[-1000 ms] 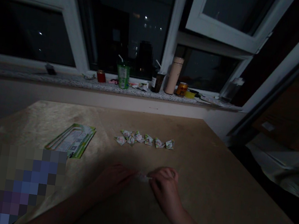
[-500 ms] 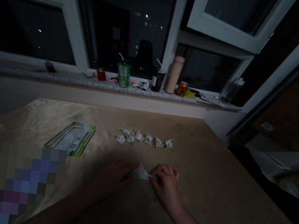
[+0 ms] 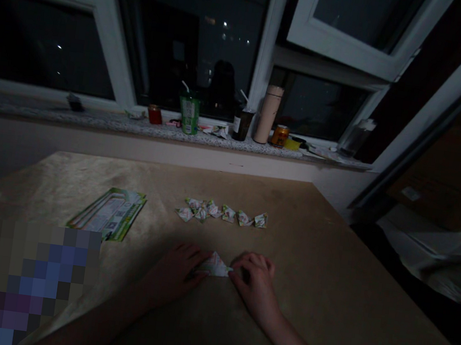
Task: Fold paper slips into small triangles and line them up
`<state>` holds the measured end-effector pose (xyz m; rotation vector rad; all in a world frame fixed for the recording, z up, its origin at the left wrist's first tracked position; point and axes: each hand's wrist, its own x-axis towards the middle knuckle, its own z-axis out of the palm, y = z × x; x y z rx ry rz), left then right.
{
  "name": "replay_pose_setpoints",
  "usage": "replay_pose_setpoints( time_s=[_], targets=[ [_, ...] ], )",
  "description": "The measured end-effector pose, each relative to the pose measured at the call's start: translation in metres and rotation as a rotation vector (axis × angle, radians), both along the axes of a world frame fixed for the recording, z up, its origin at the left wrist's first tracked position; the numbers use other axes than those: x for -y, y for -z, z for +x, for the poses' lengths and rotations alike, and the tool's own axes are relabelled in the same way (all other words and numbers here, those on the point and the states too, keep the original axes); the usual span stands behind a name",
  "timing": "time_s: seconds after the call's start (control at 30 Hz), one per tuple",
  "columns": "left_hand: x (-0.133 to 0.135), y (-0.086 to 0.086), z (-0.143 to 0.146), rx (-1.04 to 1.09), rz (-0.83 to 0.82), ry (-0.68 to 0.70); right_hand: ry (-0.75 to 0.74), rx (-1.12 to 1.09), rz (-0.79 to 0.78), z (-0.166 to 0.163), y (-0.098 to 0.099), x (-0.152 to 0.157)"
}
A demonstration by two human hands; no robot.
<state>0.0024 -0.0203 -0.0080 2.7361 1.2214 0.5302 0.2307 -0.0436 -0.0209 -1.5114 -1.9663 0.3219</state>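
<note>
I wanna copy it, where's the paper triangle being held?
In the head view, the paper triangle is below centre, between the left hand and right hand, nearer than the folded pieces.

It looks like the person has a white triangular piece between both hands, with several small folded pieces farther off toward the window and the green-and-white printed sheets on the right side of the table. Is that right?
Not quite: the head view shows the green-and-white printed sheets on the left side of the table. The white triangular piece is between the left hand and right hand, with the small folded pieces beyond.
</note>
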Motion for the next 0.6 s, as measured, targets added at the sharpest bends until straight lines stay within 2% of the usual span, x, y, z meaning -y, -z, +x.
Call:
replay_pose_setpoints(
  time_s=[0.23, 0.43, 0.6],
  targets=[
    [0.008, -0.007, 0.003, -0.024, 0.028, 0.023, 0.008, -0.018, -0.013, 0.0, 0.001, -0.002],
    [0.016, -0.008, 0.004, -0.081, -0.045, 0.304, 0.009, -0.031, -0.033, 0.0, -0.002, -0.001],
    [0.017, -0.007, 0.004, -0.099, -0.125, 0.324, -0.006, -0.066, -0.027, 0.001, 0.0, -0.003]
  ],
)
